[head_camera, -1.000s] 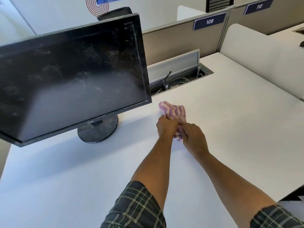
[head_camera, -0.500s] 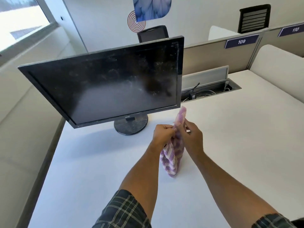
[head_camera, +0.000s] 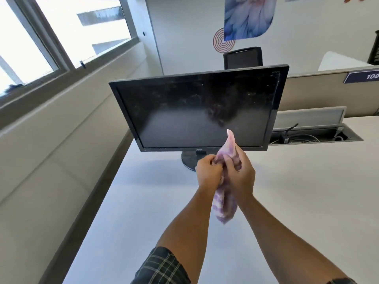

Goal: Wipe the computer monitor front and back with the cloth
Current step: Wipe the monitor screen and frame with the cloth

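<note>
- White desk [head_camera: 307, 191] fills the near and right of the scene, with a beige ledge and windows [head_camera: 51, 37] running along the left; office cubicle setting.
- Nearest to me: both forearms reach forward over the desk, plaid sleeve [head_camera: 162, 267] at the near edge.
- Left hand [head_camera: 208, 171] has fingers curled in, pinching the upper part of the cloth [head_camera: 223, 210].
- Right hand [head_camera: 239, 173] is wrapped around the same bunched cloth from the right side, fingers clenched on it.
- Cloth is pink-purple patterned, held up off the desk between the two hands; one corner sticks up above them, the rest hangs below.
- Cloth sits just in front of the monitor [head_camera: 196, 111], near its lower edge; I can't tell any contact with the screen, and it looks apart to me.
- Monitor stands upright on its round base [head_camera: 188, 160], farther along the desk, screen facing me.
- Screen shows dusty smears and specks across most of its face, so I judge front wiping as not started.
- Back of the monitor is hidden; can't tell its state, presumably also left to do.
- My read: cloth is being gathered or readied; front pass, then back pass, remain.
- Far right: open cable tray [head_camera: 311, 138] with cords, divider with a number sign [head_camera: 363, 76].
- Farthest: black chair [head_camera: 243, 57] and wall art [head_camera: 246, 17].
</note>
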